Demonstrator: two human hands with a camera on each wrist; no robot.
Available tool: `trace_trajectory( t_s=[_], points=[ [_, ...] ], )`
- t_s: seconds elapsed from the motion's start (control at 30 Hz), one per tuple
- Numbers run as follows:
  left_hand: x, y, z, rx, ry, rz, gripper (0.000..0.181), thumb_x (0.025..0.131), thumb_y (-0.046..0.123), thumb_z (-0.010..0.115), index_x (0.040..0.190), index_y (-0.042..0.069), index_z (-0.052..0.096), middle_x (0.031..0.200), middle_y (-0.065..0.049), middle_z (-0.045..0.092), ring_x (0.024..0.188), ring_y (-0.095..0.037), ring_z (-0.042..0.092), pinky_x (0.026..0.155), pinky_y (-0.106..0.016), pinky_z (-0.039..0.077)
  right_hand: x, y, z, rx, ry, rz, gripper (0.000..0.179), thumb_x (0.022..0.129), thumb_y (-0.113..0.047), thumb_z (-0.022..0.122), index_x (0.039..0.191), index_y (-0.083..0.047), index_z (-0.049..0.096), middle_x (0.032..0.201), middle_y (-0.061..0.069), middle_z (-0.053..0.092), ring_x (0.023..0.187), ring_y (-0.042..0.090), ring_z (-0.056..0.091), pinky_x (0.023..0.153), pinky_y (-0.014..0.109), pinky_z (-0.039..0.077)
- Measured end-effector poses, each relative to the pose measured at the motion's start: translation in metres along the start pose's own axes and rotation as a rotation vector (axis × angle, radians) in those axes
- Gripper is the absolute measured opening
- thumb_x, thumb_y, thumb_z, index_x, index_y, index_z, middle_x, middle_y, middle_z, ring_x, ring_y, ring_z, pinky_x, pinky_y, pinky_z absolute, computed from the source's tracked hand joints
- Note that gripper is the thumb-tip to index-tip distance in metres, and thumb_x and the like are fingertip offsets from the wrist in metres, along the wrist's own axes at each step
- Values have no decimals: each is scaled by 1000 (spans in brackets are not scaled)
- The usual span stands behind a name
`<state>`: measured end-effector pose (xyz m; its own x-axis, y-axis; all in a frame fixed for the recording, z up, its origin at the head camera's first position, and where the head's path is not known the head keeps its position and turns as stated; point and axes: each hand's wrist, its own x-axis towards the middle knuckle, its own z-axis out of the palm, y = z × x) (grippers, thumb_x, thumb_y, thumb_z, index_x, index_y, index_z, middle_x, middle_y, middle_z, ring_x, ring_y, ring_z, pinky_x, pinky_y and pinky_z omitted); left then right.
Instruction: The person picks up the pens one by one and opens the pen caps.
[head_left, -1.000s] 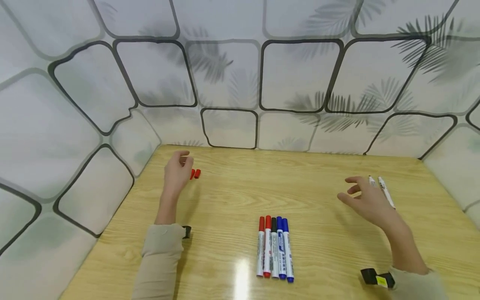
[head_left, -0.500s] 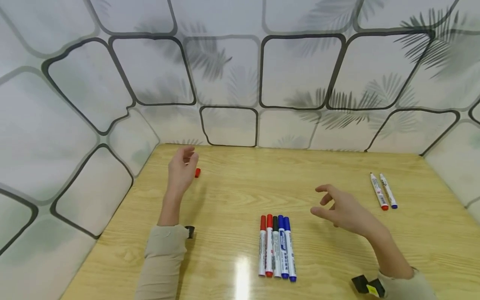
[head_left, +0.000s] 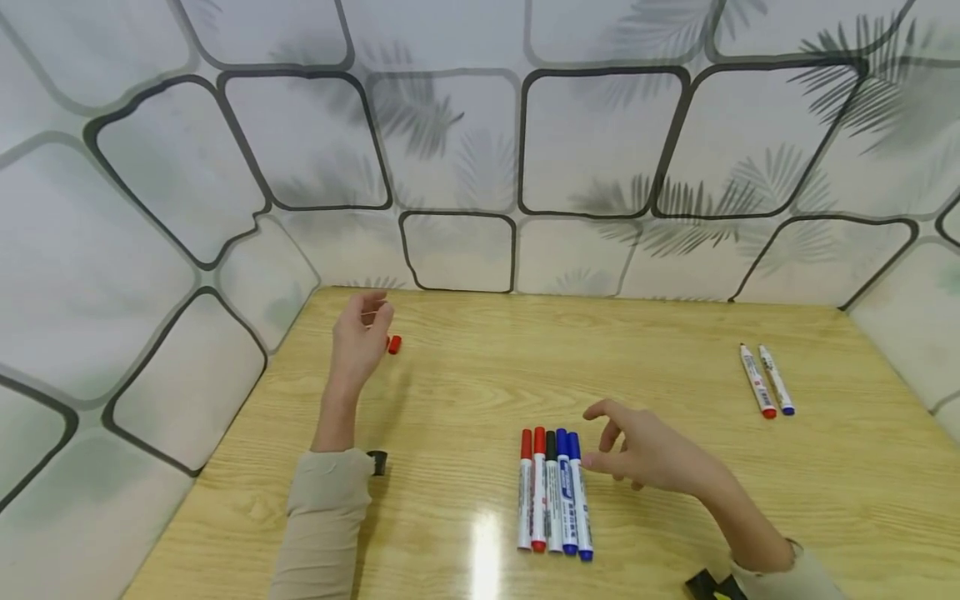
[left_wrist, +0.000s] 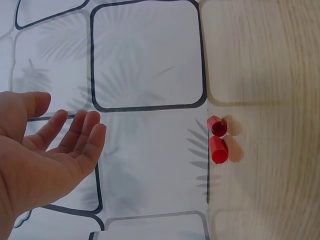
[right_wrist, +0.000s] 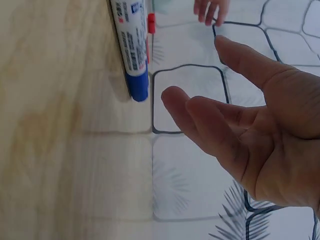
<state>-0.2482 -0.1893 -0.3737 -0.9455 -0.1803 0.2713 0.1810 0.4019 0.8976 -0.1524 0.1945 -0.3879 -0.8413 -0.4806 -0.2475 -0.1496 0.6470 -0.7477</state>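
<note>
A row of several whiteboard markers lies side by side on the table, with a red-capped marker at its left end and a blue-capped marker at its right end. Just right of that end hovers my right hand, its fingers loosely bent around nothing. The right wrist view shows a blue marker cap apart from the fingers. At the far left, my left hand hangs relaxed and holds nothing. Beside it on the table lie two red marker caps, partly hidden by the hand in the head view.
At the back right lie two uncapped markers, one with a red end and one with a blue end. A patterned wall borders the wooden table at the back and sides.
My right hand has moved left and toward me, from beside the two uncapped markers to the marker row. My left hand has stayed nearly still by the red caps.
</note>
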Motion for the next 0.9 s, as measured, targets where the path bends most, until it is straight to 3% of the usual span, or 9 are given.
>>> trace_trajectory(
  t_s=[0.37,0.7,0.9],
  points=[
    [-6,10,0,-44,-38,-7,33,102,14,54,133,0,55,125,-21,58,112,-34,56,97,-44,45,5,-2,21,-43,-67,62,69,86,-33,78,140,-6,44,83,3,63,54,19,57,47,32,49],
    [-14,16,1,-51,-98,19,35,104,21,53,134,3,54,125,-17,57,111,-30,56,89,-41,49,7,-2,31,-124,-44,69,76,85,-33,80,144,-6,39,78,1,60,62,15,55,52,28,44],
    [-16,18,-2,-49,-101,25,35,104,19,53,135,3,54,125,-18,57,111,-30,57,89,-36,48,7,-3,30,-137,-39,69,79,83,-30,82,144,-6,38,79,1,59,64,15,55,53,27,43]
  ],
)
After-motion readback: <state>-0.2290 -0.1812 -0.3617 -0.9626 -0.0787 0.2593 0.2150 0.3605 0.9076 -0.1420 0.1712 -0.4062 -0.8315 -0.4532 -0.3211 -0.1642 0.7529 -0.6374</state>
